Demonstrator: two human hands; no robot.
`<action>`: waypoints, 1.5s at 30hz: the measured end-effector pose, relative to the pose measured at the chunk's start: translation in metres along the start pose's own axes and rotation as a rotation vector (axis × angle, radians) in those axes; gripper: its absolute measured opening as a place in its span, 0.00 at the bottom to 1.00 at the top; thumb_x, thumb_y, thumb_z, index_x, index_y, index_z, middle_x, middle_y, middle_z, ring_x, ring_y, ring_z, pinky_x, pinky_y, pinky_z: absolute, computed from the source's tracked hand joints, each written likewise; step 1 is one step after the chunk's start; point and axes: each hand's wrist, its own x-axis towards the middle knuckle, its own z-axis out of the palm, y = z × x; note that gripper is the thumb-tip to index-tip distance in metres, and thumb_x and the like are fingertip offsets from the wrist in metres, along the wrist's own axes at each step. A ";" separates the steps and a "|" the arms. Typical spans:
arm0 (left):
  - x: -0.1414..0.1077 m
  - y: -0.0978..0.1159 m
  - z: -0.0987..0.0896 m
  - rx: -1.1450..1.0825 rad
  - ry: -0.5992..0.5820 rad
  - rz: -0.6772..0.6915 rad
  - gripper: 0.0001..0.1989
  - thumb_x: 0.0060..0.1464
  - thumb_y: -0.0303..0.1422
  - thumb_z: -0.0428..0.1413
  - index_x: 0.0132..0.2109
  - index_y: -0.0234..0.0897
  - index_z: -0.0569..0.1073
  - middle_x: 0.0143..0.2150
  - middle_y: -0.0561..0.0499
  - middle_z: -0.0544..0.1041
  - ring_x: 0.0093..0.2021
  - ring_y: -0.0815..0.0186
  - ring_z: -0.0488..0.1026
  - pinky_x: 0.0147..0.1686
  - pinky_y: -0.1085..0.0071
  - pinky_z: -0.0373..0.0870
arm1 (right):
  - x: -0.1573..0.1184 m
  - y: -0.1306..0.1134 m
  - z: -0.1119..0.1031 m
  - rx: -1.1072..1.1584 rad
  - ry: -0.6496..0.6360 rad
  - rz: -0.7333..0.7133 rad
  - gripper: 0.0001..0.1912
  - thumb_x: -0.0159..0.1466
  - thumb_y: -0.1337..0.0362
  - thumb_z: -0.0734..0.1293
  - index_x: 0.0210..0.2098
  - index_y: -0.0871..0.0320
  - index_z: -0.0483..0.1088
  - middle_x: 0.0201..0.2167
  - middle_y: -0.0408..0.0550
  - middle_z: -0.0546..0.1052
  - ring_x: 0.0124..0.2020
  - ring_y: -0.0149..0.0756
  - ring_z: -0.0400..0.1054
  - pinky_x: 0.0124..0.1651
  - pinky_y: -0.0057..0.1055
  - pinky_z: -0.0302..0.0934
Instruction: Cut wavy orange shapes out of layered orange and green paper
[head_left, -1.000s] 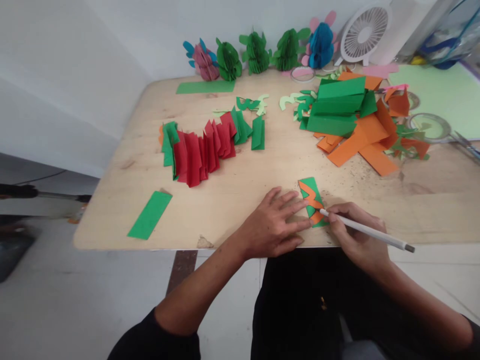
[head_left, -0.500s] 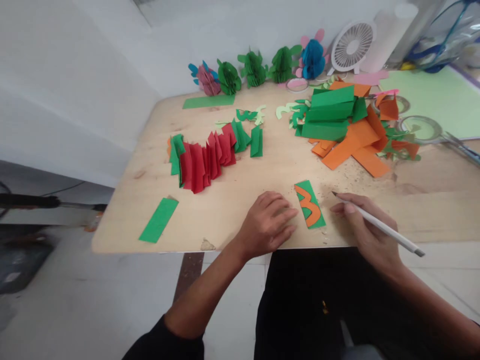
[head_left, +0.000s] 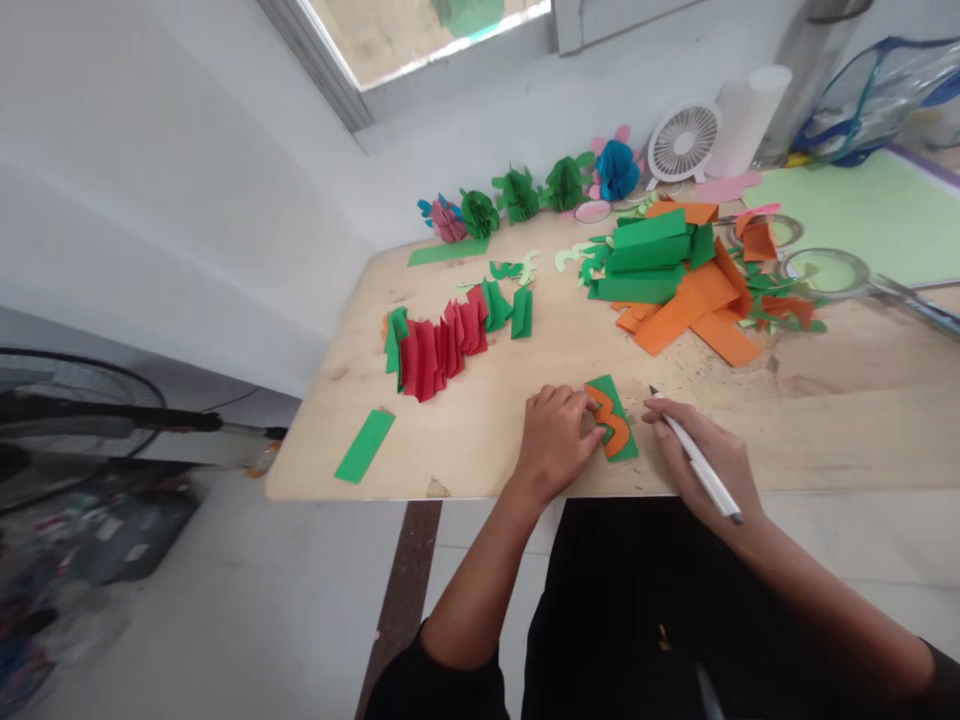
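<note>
A wavy orange paper cutout (head_left: 615, 436) lies on top of a green paper strip (head_left: 627, 447) near the table's front edge. My left hand (head_left: 555, 435) rests at its left side, thumb and forefinger spread apart, their tips touching the cutout's edge. My right hand (head_left: 709, 455) is closed around a white pen (head_left: 705, 468), dark tip pointing up and left. The tip is a little to the right of the green strip, apart from it. Another plain green strip (head_left: 365, 445) lies at the left.
Folded red papers (head_left: 431, 358) stand at left centre. Folded green papers (head_left: 645, 262) and orange papers (head_left: 686, 310) are heaped at the right, beside tape rolls (head_left: 829, 270) and scissors (head_left: 915, 302). Along the wall are paper ornaments (head_left: 517, 195) and a small white fan (head_left: 684, 145).
My left hand has moved right onto the edge of the orange cutout. My right hand has come closer to the strip with the pen. The view has tilted up and turned left.
</note>
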 end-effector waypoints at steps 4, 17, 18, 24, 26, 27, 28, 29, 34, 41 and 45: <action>0.005 0.007 0.001 0.017 -0.008 -0.074 0.05 0.51 0.33 0.62 0.36 0.39 0.73 0.39 0.50 0.76 0.44 0.57 0.69 0.45 0.57 0.66 | -0.002 0.001 0.002 0.035 0.036 -0.054 0.11 0.65 0.63 0.62 0.45 0.55 0.71 0.39 0.49 0.80 0.39 0.36 0.77 0.46 0.34 0.71; 0.002 0.019 0.011 -0.016 0.082 -0.211 0.03 0.51 0.28 0.61 0.32 0.40 0.74 0.38 0.53 0.77 0.45 0.59 0.70 0.48 0.60 0.64 | -0.003 0.010 0.006 -0.013 0.048 -0.112 0.11 0.66 0.63 0.61 0.45 0.55 0.72 0.37 0.48 0.80 0.38 0.35 0.76 0.43 0.31 0.69; 0.000 0.019 0.013 -0.023 0.094 -0.218 0.03 0.51 0.28 0.61 0.31 0.40 0.74 0.37 0.53 0.77 0.45 0.60 0.70 0.49 0.60 0.64 | -0.003 0.011 0.006 -0.014 0.051 -0.110 0.11 0.66 0.63 0.61 0.45 0.54 0.72 0.37 0.48 0.80 0.38 0.35 0.76 0.43 0.31 0.69; -0.007 0.019 0.015 -0.050 0.158 -0.237 0.04 0.54 0.27 0.57 0.38 0.40 0.72 0.40 0.53 0.77 0.47 0.62 0.71 0.51 0.63 0.64 | -0.003 0.012 0.007 -0.032 0.045 -0.106 0.11 0.66 0.62 0.60 0.45 0.54 0.72 0.39 0.49 0.80 0.40 0.37 0.76 0.45 0.33 0.69; -0.005 0.016 0.013 -0.045 0.157 -0.229 0.09 0.56 0.26 0.56 0.44 0.40 0.71 0.42 0.52 0.77 0.48 0.63 0.71 0.52 0.63 0.64 | -0.003 0.012 0.007 -0.035 0.044 -0.107 0.11 0.66 0.62 0.60 0.45 0.54 0.72 0.39 0.49 0.80 0.40 0.37 0.76 0.45 0.33 0.69; -0.002 0.014 0.011 -0.040 0.145 -0.217 0.12 0.56 0.26 0.55 0.47 0.41 0.70 0.42 0.52 0.77 0.48 0.63 0.71 0.51 0.63 0.65 | -0.003 0.011 0.007 -0.036 0.046 -0.109 0.11 0.66 0.62 0.60 0.45 0.54 0.72 0.38 0.48 0.80 0.40 0.37 0.76 0.45 0.33 0.69; 0.001 0.012 0.009 -0.031 0.125 -0.199 0.15 0.55 0.26 0.55 0.50 0.41 0.70 0.42 0.52 0.76 0.48 0.63 0.71 0.51 0.64 0.65 | -0.003 0.011 0.007 -0.037 0.048 -0.111 0.11 0.66 0.62 0.60 0.44 0.54 0.72 0.38 0.48 0.80 0.39 0.37 0.76 0.44 0.33 0.69; 0.005 0.011 0.007 -0.020 0.098 -0.177 0.16 0.55 0.25 0.55 0.51 0.42 0.70 0.42 0.52 0.76 0.47 0.63 0.71 0.50 0.64 0.65 | -0.003 0.011 0.007 -0.038 0.049 -0.115 0.11 0.66 0.62 0.60 0.44 0.54 0.72 0.38 0.48 0.80 0.39 0.37 0.76 0.44 0.33 0.69; 0.025 0.003 -0.004 0.060 -0.061 -0.077 0.09 0.53 0.26 0.56 0.41 0.42 0.74 0.40 0.50 0.73 0.47 0.58 0.69 0.50 0.61 0.65 | -0.003 0.012 0.007 -0.043 0.045 -0.130 0.11 0.66 0.62 0.60 0.44 0.55 0.72 0.39 0.49 0.80 0.40 0.37 0.76 0.44 0.33 0.69; 0.040 -0.008 -0.013 0.050 -0.186 -0.013 0.03 0.50 0.28 0.59 0.33 0.39 0.72 0.39 0.49 0.73 0.47 0.55 0.68 0.49 0.58 0.64 | -0.004 0.012 0.007 -0.044 0.033 -0.080 0.12 0.66 0.60 0.60 0.44 0.54 0.72 0.38 0.49 0.80 0.39 0.38 0.76 0.45 0.34 0.69; 0.035 -0.007 -0.023 -0.042 -0.197 0.030 0.03 0.50 0.27 0.58 0.31 0.38 0.71 0.36 0.53 0.75 0.44 0.60 0.71 0.47 0.63 0.65 | -0.003 0.009 0.005 0.011 0.026 -0.020 0.12 0.65 0.59 0.62 0.44 0.54 0.72 0.38 0.48 0.80 0.40 0.38 0.76 0.46 0.35 0.68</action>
